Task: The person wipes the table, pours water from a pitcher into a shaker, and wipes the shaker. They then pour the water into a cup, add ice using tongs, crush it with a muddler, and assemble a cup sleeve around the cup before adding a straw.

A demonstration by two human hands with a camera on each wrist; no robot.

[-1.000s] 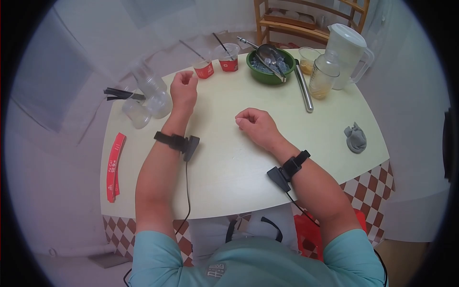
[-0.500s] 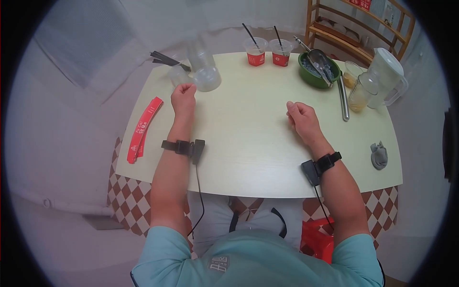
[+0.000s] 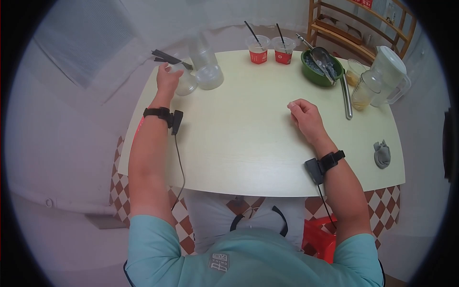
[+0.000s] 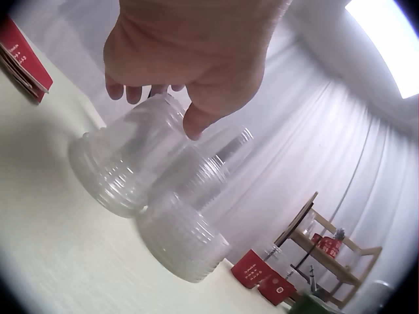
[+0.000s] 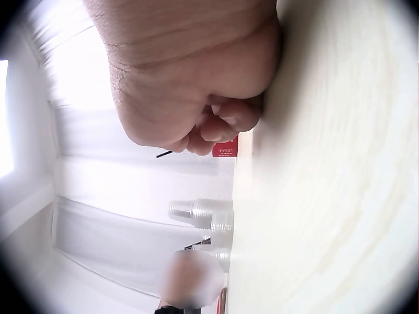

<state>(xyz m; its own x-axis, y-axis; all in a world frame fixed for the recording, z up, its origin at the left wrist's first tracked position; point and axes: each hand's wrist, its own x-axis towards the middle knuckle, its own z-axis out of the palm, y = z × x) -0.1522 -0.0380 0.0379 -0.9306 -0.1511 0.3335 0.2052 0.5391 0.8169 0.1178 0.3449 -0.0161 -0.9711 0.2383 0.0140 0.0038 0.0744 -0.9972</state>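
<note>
My left hand point(image 3: 168, 82) reaches to the far left of the table, over a short clear plastic cup point(image 4: 131, 160) standing upside down. Its fingers are spread, with the thumb at the near side of the cup's top and the fingertips partly hidden behind it. Right beside stand a stack of clear plastic lids or cups point(image 3: 209, 78) and a taller clear cup stack point(image 3: 201, 51). Black straws point(image 3: 165, 56) lie behind the hand. My right hand point(image 3: 308, 119) rests on the tabletop at centre right, fingers loosely curled, holding nothing.
Red paper strips point(image 4: 25, 59) lie on the left, mostly under my forearm. At the back stand two red-banded cups point(image 3: 258, 56) with straws and a green bowl point(image 3: 315, 76) of ice with a scoop. A metal rod point(image 3: 347, 100), shaker cup point(image 3: 366, 91), pitcher point(image 3: 389, 76) and grey cloth point(image 3: 382, 154) are right.
My left hand has moved left and forward to the clear cup, its fingers spreading. The head view has swung left. My right hand stays resting on the table, having shifted right earlier.
</note>
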